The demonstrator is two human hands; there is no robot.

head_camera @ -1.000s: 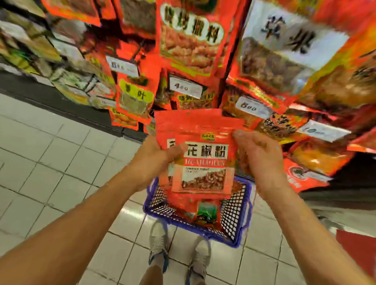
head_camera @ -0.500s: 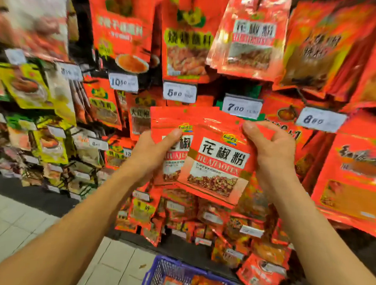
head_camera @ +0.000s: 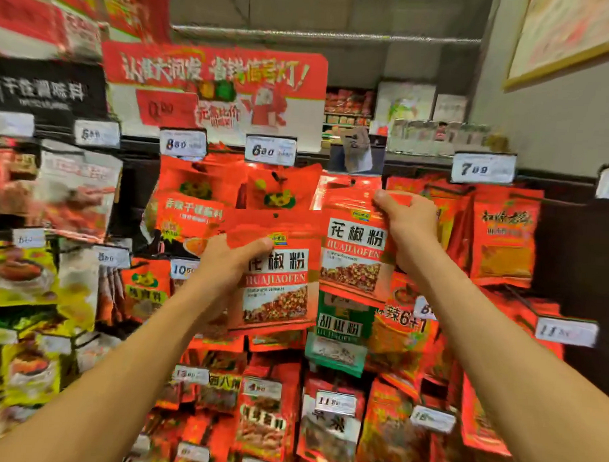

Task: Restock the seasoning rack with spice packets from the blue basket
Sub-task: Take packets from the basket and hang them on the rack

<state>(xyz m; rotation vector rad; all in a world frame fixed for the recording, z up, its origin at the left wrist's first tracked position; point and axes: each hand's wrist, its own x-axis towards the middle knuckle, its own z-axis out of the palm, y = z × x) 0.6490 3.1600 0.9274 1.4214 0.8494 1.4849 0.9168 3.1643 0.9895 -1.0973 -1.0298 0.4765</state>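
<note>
My left hand (head_camera: 224,265) grips a stack of red spice packets (head_camera: 280,282) labelled HUAJIAOFEN, thumb across the front one. My right hand (head_camera: 406,224) pinches a single matching red packet (head_camera: 354,247) by its upper right corner and holds it up against the top row of the seasoning rack (head_camera: 567,263), its hang hole just below a peg with a twisted price tag (head_camera: 355,149). The blue basket is out of view.
Rows of hanging red, yellow and green seasoning packets fill the rack, with price tags (head_camera: 270,150) on the pegs. A red promotional sign (head_camera: 215,87) stands above. A green pepper packet (head_camera: 338,333) hangs below the raised one. A grey wall lies at right.
The view has swung upward from the floor and basket to the rack's top row. My right hand separated one packet from the stack and raised it to the right; my left keeps the rest.
</note>
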